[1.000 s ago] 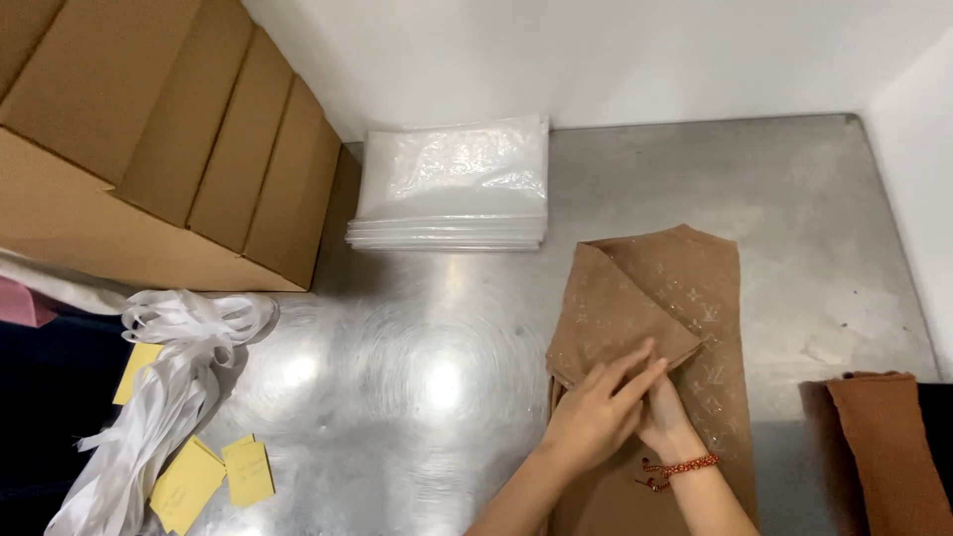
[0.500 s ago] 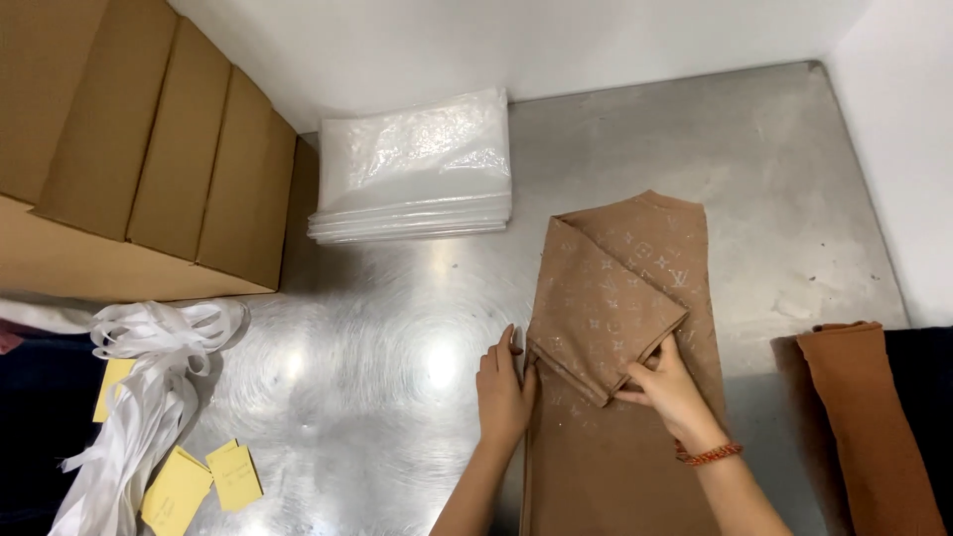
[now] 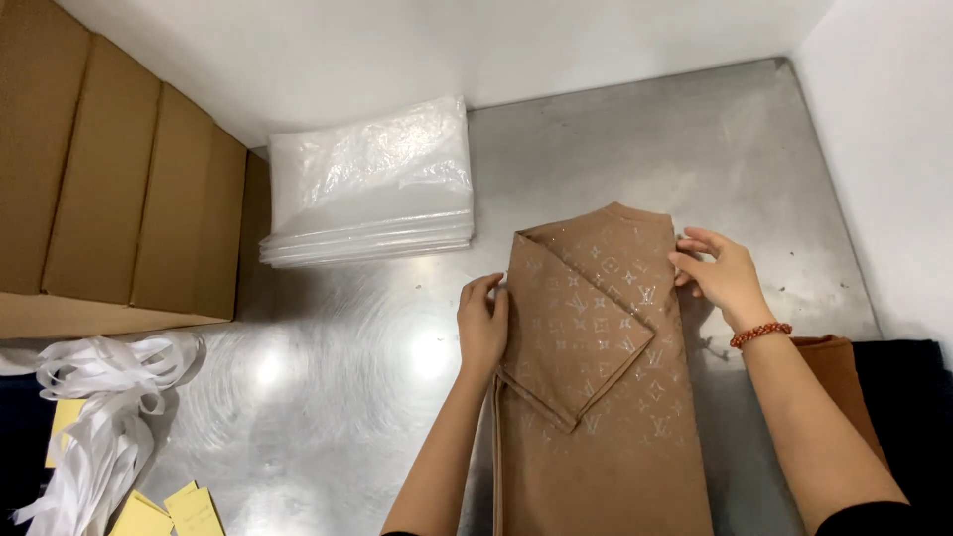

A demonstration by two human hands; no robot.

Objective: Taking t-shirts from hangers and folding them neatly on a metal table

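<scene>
Ribbon bundle: white ribbons (image 3: pixel 104 417) heaped at the bench's near-left edge, well apart from the left grip, to its left.
Yellow tags: small cards (image 3: pixel 169 511) lying just below the ribbons.
Cardboard boxes: a brown row (image 3: pixel 109 189) standing far left of both grips.
Plastic bags: a stack of clear bags (image 3: pixel 369 184) on the bench (image 3: pixel 328 397), beyond and left of the left grip.
Left grip: left hand (image 3: pixel 483 323) released, fingers flat and together, pressed against the left edge of the scarf.
Scarf: tan patterned cloth (image 3: pixel 606 397) lying flat on the bench between the two grips, its upper part folded over in a slanting flap.
Right grip: right hand (image 3: pixel 720 273) with fingertips pinching the scarf's upper right edge; a red bead bracelet (image 3: pixel 759 333) sits on the wrist.
Second cloth: orange-brown fabric (image 3: pixel 839 382) right of the right grip, beside dark cloth.
</scene>
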